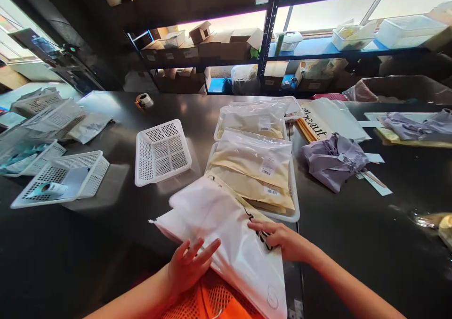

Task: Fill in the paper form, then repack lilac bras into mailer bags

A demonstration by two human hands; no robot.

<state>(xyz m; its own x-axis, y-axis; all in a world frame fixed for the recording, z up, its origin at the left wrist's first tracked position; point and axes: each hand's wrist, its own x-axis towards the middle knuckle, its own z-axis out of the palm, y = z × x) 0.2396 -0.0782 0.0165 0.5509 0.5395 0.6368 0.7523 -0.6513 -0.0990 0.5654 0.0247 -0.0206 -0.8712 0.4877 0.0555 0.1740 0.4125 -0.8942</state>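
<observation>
A white plastic bag with black lettering lies slanted in front of me, its lower end hanging down towards my body. My left hand is at its lower left side, fingers spread apart. At the bag's right edge, my right hand grips it, with fingers over the lettering and the thumb hidden. Just beyond the bag, clear packets with yellowish contents and barcode labels are stacked in a white basket. An orange mesh garment shows below my hands.
A white basket stands left of the packets; another basket holds a small roll. A tape roll sits farther back. To the right are a grey-purple garment with tags and printed bags. Shelves with boxes line the back.
</observation>
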